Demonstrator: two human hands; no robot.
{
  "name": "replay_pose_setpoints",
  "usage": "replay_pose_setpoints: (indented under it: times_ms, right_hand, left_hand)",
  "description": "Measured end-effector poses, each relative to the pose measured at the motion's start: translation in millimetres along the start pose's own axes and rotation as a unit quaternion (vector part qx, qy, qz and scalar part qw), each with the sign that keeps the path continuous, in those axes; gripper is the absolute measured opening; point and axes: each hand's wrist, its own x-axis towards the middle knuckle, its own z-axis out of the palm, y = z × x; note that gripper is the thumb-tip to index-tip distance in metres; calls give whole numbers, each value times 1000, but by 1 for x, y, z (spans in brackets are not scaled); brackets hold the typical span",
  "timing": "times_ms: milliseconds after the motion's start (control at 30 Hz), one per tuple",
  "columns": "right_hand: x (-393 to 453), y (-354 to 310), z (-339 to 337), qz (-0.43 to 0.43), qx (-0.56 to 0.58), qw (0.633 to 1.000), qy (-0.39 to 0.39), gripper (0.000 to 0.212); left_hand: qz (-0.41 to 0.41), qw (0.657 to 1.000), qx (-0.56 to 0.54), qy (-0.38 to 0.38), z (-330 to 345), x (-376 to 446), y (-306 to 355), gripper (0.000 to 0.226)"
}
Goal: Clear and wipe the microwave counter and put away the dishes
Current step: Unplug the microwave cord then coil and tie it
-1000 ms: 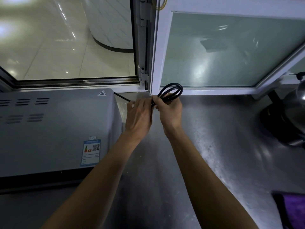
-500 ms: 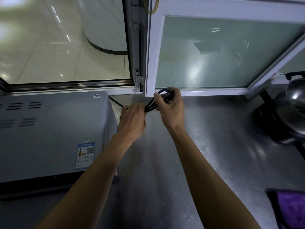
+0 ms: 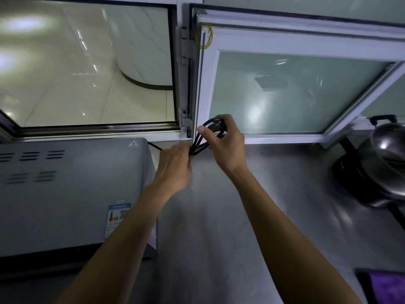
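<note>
A black power cable (image 3: 200, 142) is looped into a bundle above the steel counter (image 3: 252, 216), just right of the grey microwave (image 3: 65, 194). My left hand (image 3: 175, 167) grips the lower end of the bundle where the strands come together. My right hand (image 3: 225, 143) holds the looped top, fingers curled round it, thumb pointing left. One strand of the cable runs left behind the microwave's back corner. Both hands are close to the white window frame (image 3: 203, 88).
A steel wok with a lid (image 3: 388, 150) sits on a black burner at the right edge. A purple cloth (image 3: 385, 288) lies at the lower right corner of the counter. A yellow rubber band (image 3: 203, 36) hangs on the window frame's corner.
My right hand has raised the loop end a little and curled further over it. My view has tilted upward, showing more of the window.
</note>
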Motion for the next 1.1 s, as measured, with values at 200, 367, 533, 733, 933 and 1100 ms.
replay_pose_setpoints:
  times_ms: [200,367,533,733,933,1100]
  right_hand:
    - [4,-12,10,-6,-33,999,-17,49]
    - [3,-20,12,-46,-80,995,-37,74]
    - [13,-23,11,-76,-95,992,-32,65]
    - [34,-32,11,-122,-115,986,-20,61]
    - [69,-59,2,-165,-133,976,47,47]
    - [111,-88,-4,-183,-143,968,98,37]
  left_hand:
    - [-35,997,-66,-25,-11,-5,-8,8]
    - [-82,990,-114,-34,-15,-3,-11,9]
    - [-110,980,-157,-55,-19,3,-12,13]
    - [-116,965,-226,-59,-26,20,-17,8]
    - [-128,950,-281,-46,-37,40,-22,17]
    - [-137,925,-354,-21,-43,53,-27,17]
